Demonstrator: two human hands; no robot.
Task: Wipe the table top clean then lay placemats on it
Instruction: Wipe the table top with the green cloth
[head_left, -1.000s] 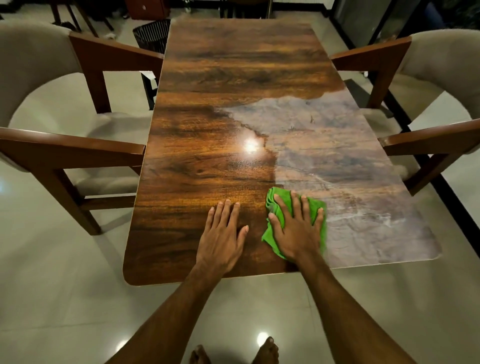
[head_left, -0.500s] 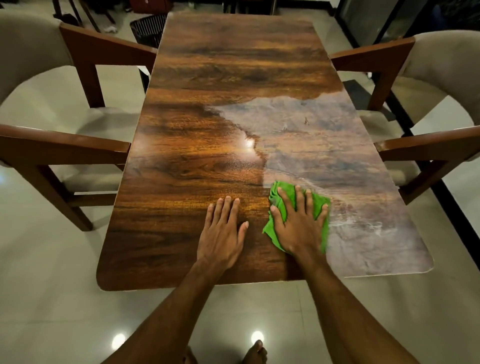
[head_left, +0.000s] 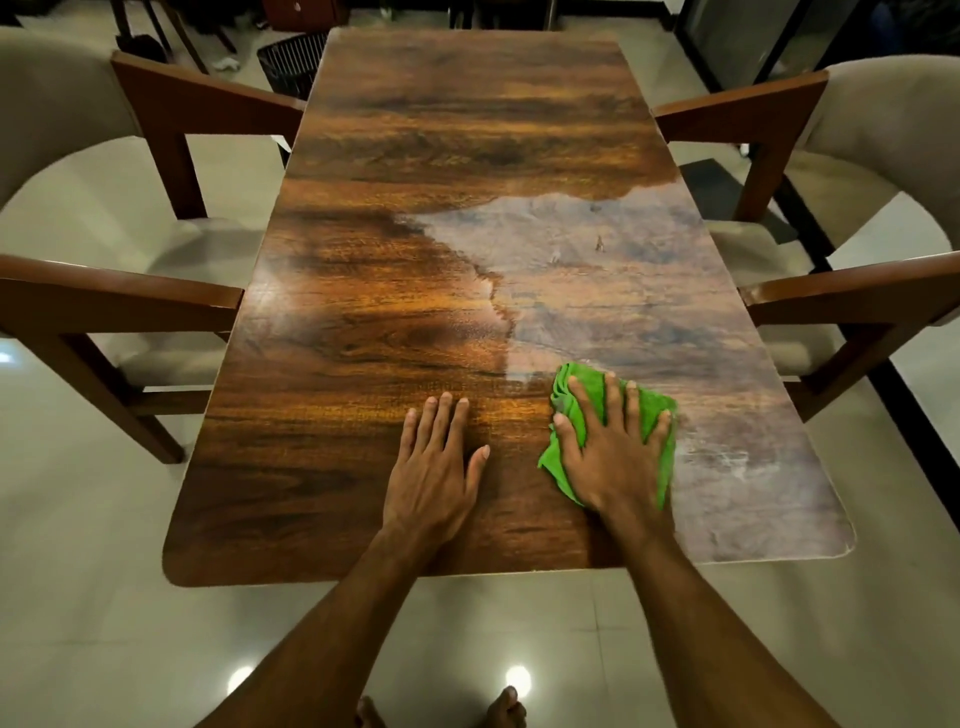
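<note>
step: wiping | right hand (head_left: 613, 452) flat, fingers spread, pressing cloth (head_left: 657, 415) on table (head_left: 415, 156) | left hand (head_left: 434, 467) open, just beside cloth, bracing | advice: overlapping strokes into film (head_left: 623, 270) beyond cloth; none skipped

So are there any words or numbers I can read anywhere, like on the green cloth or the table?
None: no words, numbers or signs can be read here.
The green cloth under the right hand is plain.
The table shows only wood grain and a cloudy grey patch; the left hand lies flat on it.
The chairs and the black basket bear no label.
</note>
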